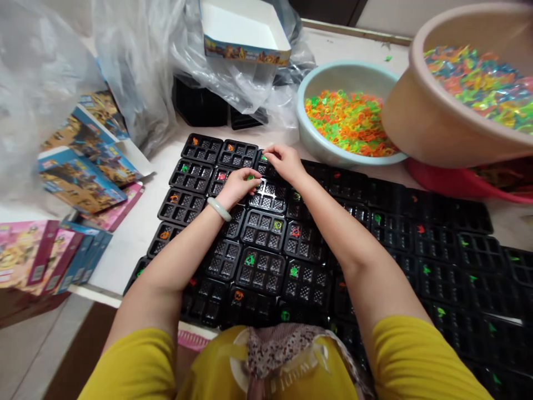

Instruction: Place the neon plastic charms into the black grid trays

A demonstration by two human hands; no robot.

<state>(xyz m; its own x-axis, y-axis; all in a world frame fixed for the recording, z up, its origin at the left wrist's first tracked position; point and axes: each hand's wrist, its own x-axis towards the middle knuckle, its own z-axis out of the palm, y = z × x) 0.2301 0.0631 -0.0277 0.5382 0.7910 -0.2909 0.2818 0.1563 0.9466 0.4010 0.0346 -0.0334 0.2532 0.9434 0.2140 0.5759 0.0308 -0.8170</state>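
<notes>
Rows of black plastic trays (263, 228) with small compartments lie on the table, many with one bright ring-like plastic piece in a corner compartment. My left hand (237, 186), with a pale bangle at the wrist, is over a tray in the second row. Its fingers are pinched around a small green plastic piece (250, 178). Farther up, my right hand (286, 162) reaches into a back-row tray, fingertips together at another small green plastic piece (264, 158). The fingers partly cover both pieces, so their exact shape is unclear.
A light blue basin (308, 133) of orange and green pieces stands at back right. Beside it, a beige tub (441, 128) overlaps a red basin (441, 180). Printed boxes (79, 178) and plastic bags (133, 72) occupy the left. An open carton (245, 50) rests behind.
</notes>
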